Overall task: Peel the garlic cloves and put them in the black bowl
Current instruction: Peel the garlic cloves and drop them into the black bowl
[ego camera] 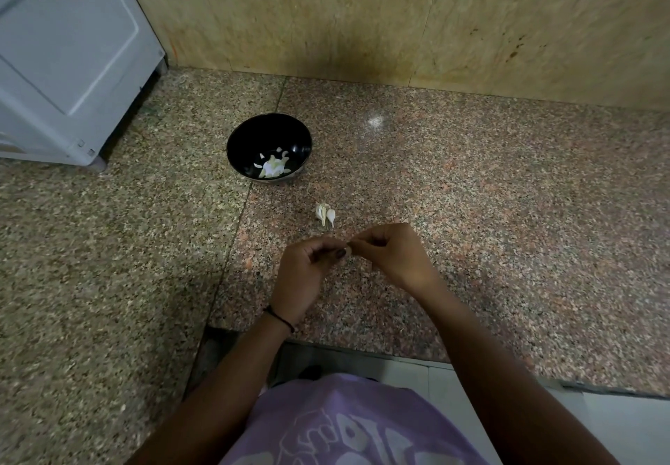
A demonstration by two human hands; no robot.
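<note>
Two hands counted: left hand (pixel 304 272) and right hand (pixel 393 254) are held fingertip to fingertip, a small pale garlic piece (pixel 348 246) pinched between them, mostly hidden. Two, maybe three, white unpeeled garlic cloves (pixel 325 213) are clustered on the speckled granite surface (pixel 471 211), long axes near-to-far, tails toward the person. One round black bowl (pixel 269 131) is set beyond, with peeled pieces inside.

I see: counter (pixel 471 182) polished speckled granite, glossy | wall (pixel 326 11) smooth beige stone slabs | black bowl (pixel 253 134) glossy | garlic cloves (pixel 325 213) papery skin

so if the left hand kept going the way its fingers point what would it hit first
Likely the right hand; the left hand points at it, fingertips nearly touching, pinching what seems a clove.
</note>
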